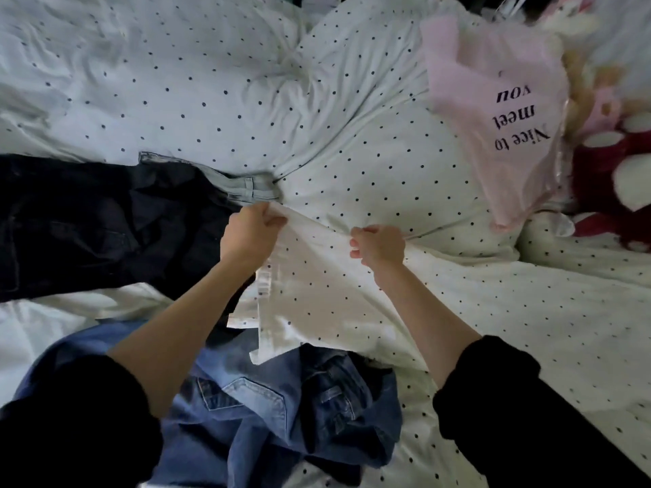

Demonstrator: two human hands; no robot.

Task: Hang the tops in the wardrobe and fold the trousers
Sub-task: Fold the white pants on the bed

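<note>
We see both hands lifted over a bed covered in white bedding (pixel 197 82) dotted with small dark spots. The left hand (pixel 248 234) pinches the upper edge of a white polka-dot garment (pixel 313 287), thumb and curled fingers closed on the cloth near one corner. The right hand (pixel 378 246) grips the same edge a little way along, its fingers curled tight into the fabric. Between the two hands the edge is drawn up into a ridge, and the rest of the garment hangs down toward us, with a shiny white placket or hem running down its left side. Whether it is a top or part of the bedding we cannot tell for sure, since the pattern matches the sheets.

Below the garment lies a heap of blue denim jeans (pixel 281 410), crumpled, with a pocket flap showing. To the left, well apart from the jeans, dark trousers (pixel 81 220) spread across the bed, and a pale grey-blue waistband (pixel 243 188) with a belt loop lies on their upper edge, just beside the left hand.

At the upper right a pink T-shirt (pixel 493 110) printed "Nice to meet you" rests on a dotted pillow (pixel 380 170), the lettering upside down to us. Just beyond it sit soft toys (pixel 606 163) in red, white and pink. Both forearms are bare, with black sleeves (pixel 493 399) pushed up.
</note>
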